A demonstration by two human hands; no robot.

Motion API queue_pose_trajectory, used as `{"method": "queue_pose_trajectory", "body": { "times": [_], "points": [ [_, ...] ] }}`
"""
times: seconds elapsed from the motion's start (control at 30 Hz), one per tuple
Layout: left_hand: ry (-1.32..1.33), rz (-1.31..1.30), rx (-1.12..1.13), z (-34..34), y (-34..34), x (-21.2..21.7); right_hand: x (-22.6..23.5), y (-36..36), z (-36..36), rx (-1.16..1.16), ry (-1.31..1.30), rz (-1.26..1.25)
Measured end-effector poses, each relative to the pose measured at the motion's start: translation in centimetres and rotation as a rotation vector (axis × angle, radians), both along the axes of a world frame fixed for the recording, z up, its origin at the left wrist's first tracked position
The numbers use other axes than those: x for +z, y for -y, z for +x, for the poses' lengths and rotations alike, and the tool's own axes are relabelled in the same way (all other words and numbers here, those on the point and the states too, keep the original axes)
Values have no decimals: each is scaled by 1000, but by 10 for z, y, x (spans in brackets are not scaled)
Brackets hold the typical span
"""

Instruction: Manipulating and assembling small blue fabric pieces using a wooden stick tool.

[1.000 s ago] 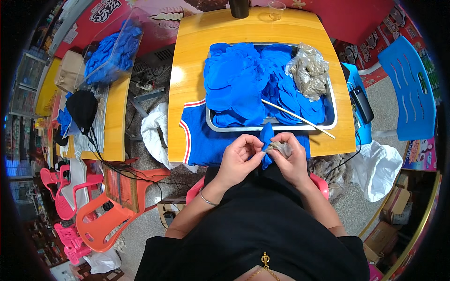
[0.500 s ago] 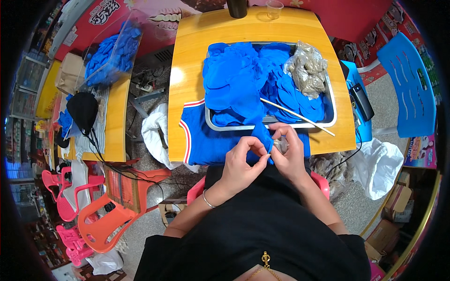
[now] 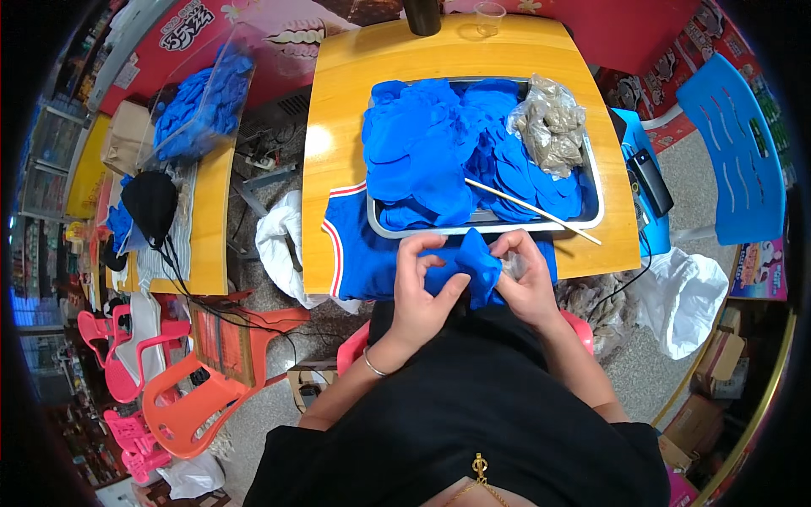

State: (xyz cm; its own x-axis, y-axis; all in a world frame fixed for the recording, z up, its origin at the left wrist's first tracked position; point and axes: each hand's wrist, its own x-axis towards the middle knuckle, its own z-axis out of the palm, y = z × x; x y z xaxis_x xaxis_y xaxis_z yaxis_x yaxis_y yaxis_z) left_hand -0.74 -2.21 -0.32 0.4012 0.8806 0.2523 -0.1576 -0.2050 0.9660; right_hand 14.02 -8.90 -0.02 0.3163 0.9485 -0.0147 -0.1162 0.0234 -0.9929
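Note:
My right hand grips a small folded piece of blue cloth at the table's near edge. Something clear and crinkled, perhaps a bit of plastic, shows within its fingers. Just left of the cloth, my left hand is open, its thumb and fingers apart and nothing visible in them. Beyond both hands lies a metal tray, heaped with rounded blue cloth pieces. A thin pale stick rests across them and over the near rim. A clear bag of brownish lumps sits at the tray's right.
Under the tray's near side spreads a blue garment with red-and-white trim. A clear cup and a dark cylinder stand at the far edge. Left is a side table with a clear bin; right, a blue chair.
My left hand has let go of the blue cloth and drawn back leftward, its fingers spreading. The cloth now stands up more openly in my right hand.

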Motion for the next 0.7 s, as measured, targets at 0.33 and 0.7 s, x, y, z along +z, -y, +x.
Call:
{"method": "queue_pose_trajectory", "body": {
  "times": [0.33,0.7],
  "points": [
    [186,-548,-385,-1,-6,2,12,4,-2,-58,386,28],
    [150,-597,-411,2,-2,-9,16,9,2,31,232,-291]
  ]
}}
